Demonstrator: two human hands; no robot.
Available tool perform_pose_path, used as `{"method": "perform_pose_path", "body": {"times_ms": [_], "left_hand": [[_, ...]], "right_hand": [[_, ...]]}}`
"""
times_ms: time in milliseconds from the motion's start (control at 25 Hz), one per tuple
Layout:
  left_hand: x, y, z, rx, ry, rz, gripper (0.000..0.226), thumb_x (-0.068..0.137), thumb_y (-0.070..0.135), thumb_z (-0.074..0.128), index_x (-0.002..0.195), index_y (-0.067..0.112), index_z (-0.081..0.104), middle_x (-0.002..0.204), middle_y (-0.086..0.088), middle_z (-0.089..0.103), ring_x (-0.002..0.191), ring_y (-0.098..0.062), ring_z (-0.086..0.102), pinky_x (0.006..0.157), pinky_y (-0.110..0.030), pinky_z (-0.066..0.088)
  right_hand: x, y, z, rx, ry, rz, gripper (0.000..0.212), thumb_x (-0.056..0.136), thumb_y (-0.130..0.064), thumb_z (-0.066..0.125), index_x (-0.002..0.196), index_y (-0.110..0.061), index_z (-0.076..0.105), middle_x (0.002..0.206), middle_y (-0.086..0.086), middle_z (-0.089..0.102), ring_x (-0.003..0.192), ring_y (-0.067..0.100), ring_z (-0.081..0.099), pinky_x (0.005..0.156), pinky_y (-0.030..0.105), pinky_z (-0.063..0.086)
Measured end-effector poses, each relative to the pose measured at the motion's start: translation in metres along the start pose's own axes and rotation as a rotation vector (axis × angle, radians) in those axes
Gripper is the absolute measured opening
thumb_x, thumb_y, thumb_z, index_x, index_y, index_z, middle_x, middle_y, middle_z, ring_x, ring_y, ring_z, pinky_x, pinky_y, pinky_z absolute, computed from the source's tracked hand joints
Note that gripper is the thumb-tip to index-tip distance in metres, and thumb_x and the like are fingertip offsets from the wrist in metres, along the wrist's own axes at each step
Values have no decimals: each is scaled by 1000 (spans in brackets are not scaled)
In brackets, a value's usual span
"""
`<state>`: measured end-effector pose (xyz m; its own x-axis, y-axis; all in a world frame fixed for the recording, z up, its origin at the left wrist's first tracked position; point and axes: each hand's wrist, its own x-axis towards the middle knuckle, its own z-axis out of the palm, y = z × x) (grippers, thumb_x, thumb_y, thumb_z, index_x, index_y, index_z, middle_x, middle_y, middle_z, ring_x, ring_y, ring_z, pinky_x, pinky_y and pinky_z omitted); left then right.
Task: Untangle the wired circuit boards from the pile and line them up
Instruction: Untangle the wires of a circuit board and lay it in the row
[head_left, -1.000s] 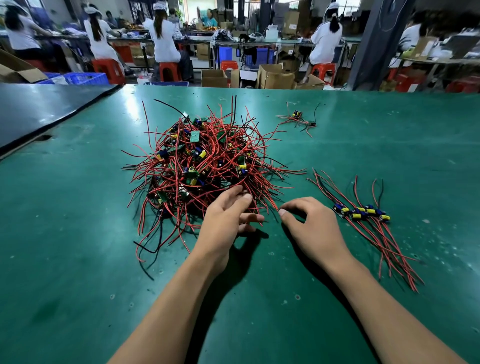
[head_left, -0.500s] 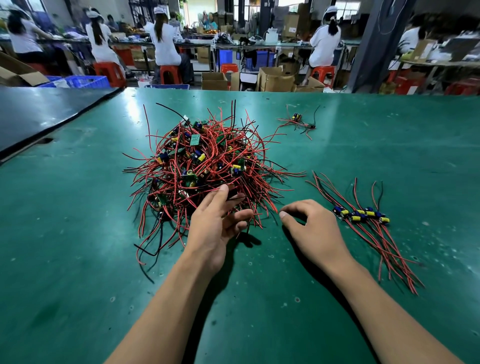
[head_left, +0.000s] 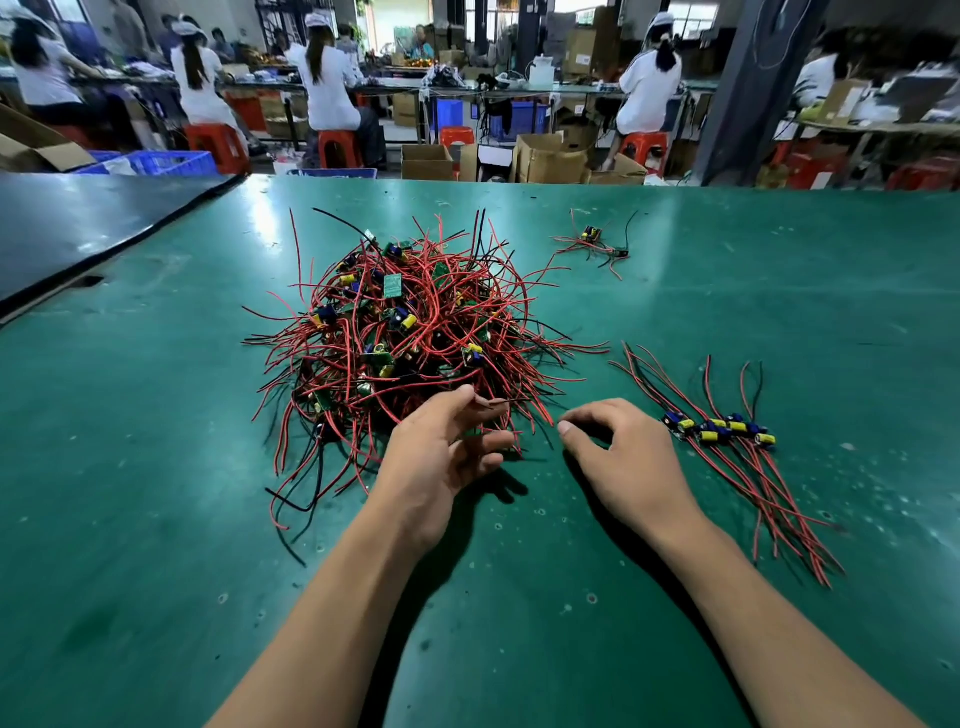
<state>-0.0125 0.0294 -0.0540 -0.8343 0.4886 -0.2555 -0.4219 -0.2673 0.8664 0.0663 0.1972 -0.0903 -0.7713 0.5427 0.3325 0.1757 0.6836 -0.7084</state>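
Beyond the green desk the room is a busy workshop: people in white tops sit on red stools at long benches, with cardboard boxes on the floor behind.

On the desk, straight ahead, sits the pile, a dome of red and black wires knotted round small green boards with blue and yellow parts. A small clump lies apart on the far side, well clear of everything else.

To the right, a row of boards already lies side by side. Their wires trail the same way toward the near right corner, so each one is probably easy to count and pick up later.

The left hand is at the near edge of the pile, its fingers curled in among the outer strands. A few wires pass between them, but I cannot tell whether they are truly pinched or only touched. Working from the edge makes sense, since the loosest ends stick out there.

The right hand rests on the desk between pile and row, fingers loosely bent and holding nothing. It looks placed to take a freed board and carry it over to the row.

Most of the job appears to remain.
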Motion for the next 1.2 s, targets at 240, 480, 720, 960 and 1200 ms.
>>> {"method": "perform_pose_path", "body": {"times_ms": [240, 480, 720, 960, 1200], "left_hand": [[-5, -6, 5, 139, -53, -23, 26, 101, 25, 49, 87, 6, 58, 79, -11, 74, 50, -20, 65, 49, -27, 55], [-5, -9, 7, 164, 211, 142, 34, 98, 36, 56, 91, 3, 56, 71, -13, 70, 46, -25, 64, 43, -29, 54], [0, -2, -2, -76, 279, 107, 28, 101, 31, 52, 100, 3, 59, 73, -8, 75, 51, -23, 69, 45, -27, 57], [1, 3, 0, -224, 88, -13, 27, 99, 28, 54, 118, 9, 59, 84, -7, 76, 56, -14, 69, 51, -22, 56], [-1, 7, -3, -313, 72, -90, 25, 99, 21, 53, 94, 0, 65, 68, -3, 71, 48, -8, 63, 47, -17, 52]], "right_hand": [[1, -1, 1, 14, 14, -18, 9, 90, -19, 72, 96, -17, 78, 95, -3, 71, 90, 9, 64, 81, 5, 40], [0, -3, 0, 30, 5, -6, 8, 90, -20, 71, 95, -17, 78, 94, -4, 71, 90, 9, 64, 78, 3, 39], [-2, -3, -3, 24, -19, 2, 10, 91, -21, 71, 97, -17, 78, 96, -4, 71, 91, 8, 64, 78, 1, 37], [-3, -6, -4, 29, -21, 5, 11, 92, -20, 71, 98, -16, 78, 97, -3, 71, 91, 9, 64, 79, 5, 40], [-3, -7, -5, 30, -23, 1, 11, 91, -21, 71, 98, -15, 78, 97, -3, 71, 91, 9, 64, 78, 2, 39]]}}
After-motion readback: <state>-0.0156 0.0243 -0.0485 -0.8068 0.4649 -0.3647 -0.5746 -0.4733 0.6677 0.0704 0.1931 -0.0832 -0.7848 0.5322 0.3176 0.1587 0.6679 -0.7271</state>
